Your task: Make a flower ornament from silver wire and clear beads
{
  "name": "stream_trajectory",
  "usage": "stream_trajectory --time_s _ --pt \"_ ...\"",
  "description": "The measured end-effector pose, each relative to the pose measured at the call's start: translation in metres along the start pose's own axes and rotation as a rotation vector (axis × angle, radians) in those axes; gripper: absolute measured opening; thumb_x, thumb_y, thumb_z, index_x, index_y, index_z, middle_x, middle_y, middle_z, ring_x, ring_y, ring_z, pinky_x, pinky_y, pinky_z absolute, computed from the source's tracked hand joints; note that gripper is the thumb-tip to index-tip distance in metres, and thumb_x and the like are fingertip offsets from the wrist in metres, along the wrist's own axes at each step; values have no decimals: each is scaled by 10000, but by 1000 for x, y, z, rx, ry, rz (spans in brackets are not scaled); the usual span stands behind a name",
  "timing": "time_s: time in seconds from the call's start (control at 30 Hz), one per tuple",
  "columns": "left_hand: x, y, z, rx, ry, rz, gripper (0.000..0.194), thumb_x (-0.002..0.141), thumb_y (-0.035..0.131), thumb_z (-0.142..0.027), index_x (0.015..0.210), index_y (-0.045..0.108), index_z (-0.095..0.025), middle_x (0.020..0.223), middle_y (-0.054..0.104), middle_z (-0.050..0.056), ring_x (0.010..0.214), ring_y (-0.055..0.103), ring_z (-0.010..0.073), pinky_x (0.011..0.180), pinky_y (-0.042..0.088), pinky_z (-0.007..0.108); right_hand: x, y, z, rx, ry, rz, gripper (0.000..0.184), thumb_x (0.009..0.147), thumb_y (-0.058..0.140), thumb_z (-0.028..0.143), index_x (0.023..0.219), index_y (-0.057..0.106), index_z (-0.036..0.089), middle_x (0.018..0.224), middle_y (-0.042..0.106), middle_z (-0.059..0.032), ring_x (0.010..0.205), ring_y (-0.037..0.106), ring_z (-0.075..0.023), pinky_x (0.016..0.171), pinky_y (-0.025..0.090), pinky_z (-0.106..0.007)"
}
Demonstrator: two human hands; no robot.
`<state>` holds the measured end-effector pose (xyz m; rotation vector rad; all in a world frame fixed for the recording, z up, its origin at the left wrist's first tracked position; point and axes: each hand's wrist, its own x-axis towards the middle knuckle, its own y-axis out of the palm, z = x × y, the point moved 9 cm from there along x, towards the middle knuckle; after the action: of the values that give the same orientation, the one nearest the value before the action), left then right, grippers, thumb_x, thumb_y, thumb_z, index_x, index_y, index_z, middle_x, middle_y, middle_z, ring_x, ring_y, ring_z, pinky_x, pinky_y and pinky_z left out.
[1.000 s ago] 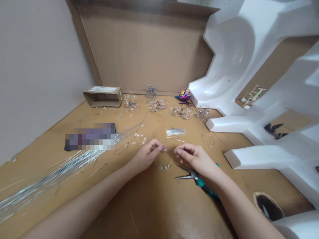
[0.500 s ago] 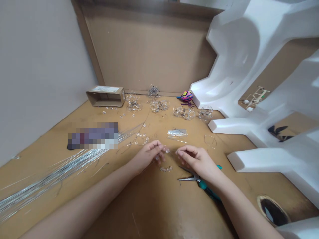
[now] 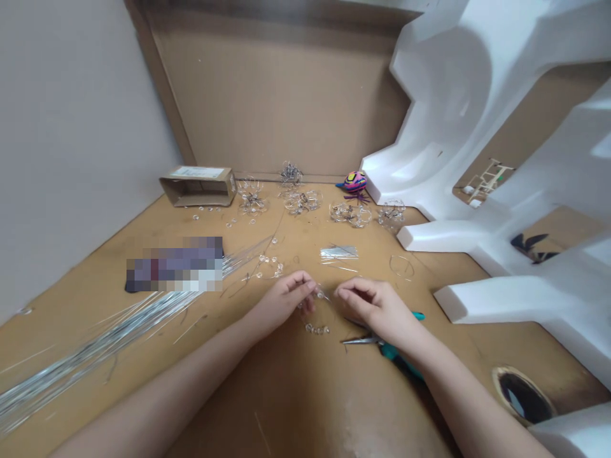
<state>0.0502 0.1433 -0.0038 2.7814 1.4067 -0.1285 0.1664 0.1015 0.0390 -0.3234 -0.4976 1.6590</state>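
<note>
My left hand [image 3: 286, 299] pinches a thin wire strung with clear beads [image 3: 316, 329] between thumb and fingertips, and a short beaded stretch hangs below it. My right hand [image 3: 372, 305] is close by, fingertips curled together; the wire is too fine to follow into them. Under the right palm lie teal-handled needle-nose pliers [image 3: 363, 340], their handles partly hidden. A long bundle of silver wires [image 3: 95, 362] lies on the tan tabletop [image 3: 305, 407] at the lower left.
Several beaded wire flowers [image 3: 301, 202] stand along the back, near a cardboard box [image 3: 198, 186] and a colourful toy [image 3: 354, 182]. A packet of short wires [image 3: 338, 252] and a wire ring [image 3: 401, 267] lie nearer. White foam packaging [image 3: 453, 127] rises on the right.
Both hands stay nearly in place, still close together. The hanging beads sit a little lower in the view, and the whole scene has shifted slightly with my head.
</note>
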Motion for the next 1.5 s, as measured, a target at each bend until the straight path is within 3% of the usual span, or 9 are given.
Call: stream_trajectory --time_s 0.13,0.3,0.47,0.63,0.73,0.83,0.93,1.1,1.5 --pt "-4 -1 -12 107 50 -18 198 805 490 -357 798 549 -168 727 598 9 712 545 125 703 415 259 -2 5 -11 267 144 41 243 782 500 393 762 577 163 549 401 42 479 303 -67 450 254 -213" --pt "-16 5 -40 212 179 -27 255 788 529 -319 1017 544 -209 1024 591 55 937 530 175 849 397 314 -3 7 -5 267 127 73 266 774 510 405 749 596 154 564 424 30 504 317 -70 466 247 -217" --pt "-24 21 -48 262 155 47 222 787 524 -338 959 583 -211 842 632 21 784 571 149 705 437 256 -3 11 3 278 86 92 245 756 533 403 746 631 179 558 461 29 477 335 -69 445 255 -213" --pt "-23 18 -42 252 91 25 192 764 553 -330 884 620 -197 757 640 6 706 571 129 643 429 227 -4 14 -2 325 139 98 265 745 546 415 760 636 166 490 404 50 422 282 -54 393 203 -204" --pt "-21 9 -38 276 33 -41 174 748 567 -343 723 631 -183 657 623 -10 600 537 105 561 405 205 -3 11 -4 358 156 57 274 743 552 430 789 622 169 502 410 56 423 306 -50 394 222 -196" --pt "-21 -2 -40 215 11 -132 202 745 567 -369 686 609 -180 622 605 -20 535 497 87 494 379 190 -3 4 -8 424 198 -37 334 742 547 456 944 580 192 697 531 26 432 351 -36 393 269 -188" --pt "-20 -14 -39 49 6 -226 198 743 578 -369 726 601 -173 674 621 -13 525 491 73 501 400 186 -5 17 -12 420 255 65 439 725 568 466 1067 537 193 832 571 -7 450 386 -32 410 325 -187" --pt "-17 -32 -33 -172 31 -361 190 709 623 -347 744 605 -162 677 626 -7 563 526 77 527 422 185 -9 44 -16 311 255 287 336 693 612 424 926 611 182 592 514 38 452 405 -55 407 331 -181" --pt "-17 -36 -28 -293 10 -391 220 664 663 -337 764 609 -148 668 629 -6 609 568 86 602 459 210 -5 42 -19 444 272 206 322 739 552 441 867 620 152 369 371 94 349 316 -52 393 261 -194"
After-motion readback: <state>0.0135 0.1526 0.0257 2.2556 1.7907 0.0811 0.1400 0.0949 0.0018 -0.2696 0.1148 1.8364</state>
